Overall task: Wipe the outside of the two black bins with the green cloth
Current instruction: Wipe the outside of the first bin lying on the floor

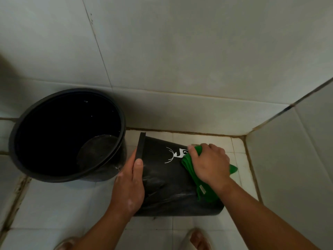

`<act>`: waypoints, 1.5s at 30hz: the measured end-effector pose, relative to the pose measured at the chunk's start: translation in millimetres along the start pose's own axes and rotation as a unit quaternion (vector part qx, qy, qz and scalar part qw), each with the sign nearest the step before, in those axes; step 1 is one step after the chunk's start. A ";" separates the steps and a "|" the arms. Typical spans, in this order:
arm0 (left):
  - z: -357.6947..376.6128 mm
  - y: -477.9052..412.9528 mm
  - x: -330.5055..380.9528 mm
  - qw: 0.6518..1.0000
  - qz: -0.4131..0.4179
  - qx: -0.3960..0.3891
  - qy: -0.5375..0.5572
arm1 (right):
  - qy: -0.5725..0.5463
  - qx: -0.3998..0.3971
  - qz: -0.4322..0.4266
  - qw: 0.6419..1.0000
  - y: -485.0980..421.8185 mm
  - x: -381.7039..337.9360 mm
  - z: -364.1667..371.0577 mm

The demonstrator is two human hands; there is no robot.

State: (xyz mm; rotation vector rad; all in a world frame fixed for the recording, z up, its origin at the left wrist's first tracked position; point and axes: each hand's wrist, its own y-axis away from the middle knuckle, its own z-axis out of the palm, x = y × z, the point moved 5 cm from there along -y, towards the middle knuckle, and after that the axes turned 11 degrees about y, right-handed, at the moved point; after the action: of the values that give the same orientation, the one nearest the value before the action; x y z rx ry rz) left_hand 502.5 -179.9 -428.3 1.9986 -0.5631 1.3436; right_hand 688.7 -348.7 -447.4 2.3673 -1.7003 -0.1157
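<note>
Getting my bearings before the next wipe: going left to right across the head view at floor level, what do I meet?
In order: upright black bin → left hand → tipped black bin it grips → right hand pressing the green cloth → side wall.

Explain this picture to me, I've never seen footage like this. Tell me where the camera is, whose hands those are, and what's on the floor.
No machine here: a camera worn on a person's head looks down at their own hands. On the white tiled floor, a round black plastic bin stands upright. A second black bin with a white logo lies on its side. The left hand grips that bin's rim. The right hand presses a folded green cloth against its side.
</note>
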 end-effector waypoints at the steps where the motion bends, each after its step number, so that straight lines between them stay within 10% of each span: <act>1: 1.3 0.1 -0.5 1.000 -0.001 0.000 -0.002 | -0.003 0.017 -0.020 1.000 7.0 -13.7 -2.5; 9: -1.0 -2.3 1.4 0.999 -0.024 0.040 0.007 | -0.056 0.095 -0.269 0.957 49.8 -56.3 -9.6; 22: 2.5 -5.5 4.9 0.999 -0.040 0.032 0.015 | -0.096 0.116 0.016 0.988 19.9 34.2 -0.6; 32: -3.1 -7.2 -4.3 0.998 -0.048 0.027 0.030 | -0.008 0.047 -0.310 0.949 47.5 -39.1 -3.1; 39: -1.5 -11.1 -10.4 0.998 -0.060 0.016 0.028 | -0.084 0.048 -0.107 0.989 25.8 -19.7 -4.3; 45: -0.7 -12.4 -11.4 0.997 -0.055 0.015 0.051 | -0.027 -0.031 -0.318 0.947 72.4 -72.2 -10.6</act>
State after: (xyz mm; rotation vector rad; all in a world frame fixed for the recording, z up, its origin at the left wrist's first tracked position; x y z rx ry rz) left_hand 506.0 -170.9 -442.0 1.9427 -0.3818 1.3847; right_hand 600.2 -301.2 -425.4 2.7837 -0.8674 -0.3322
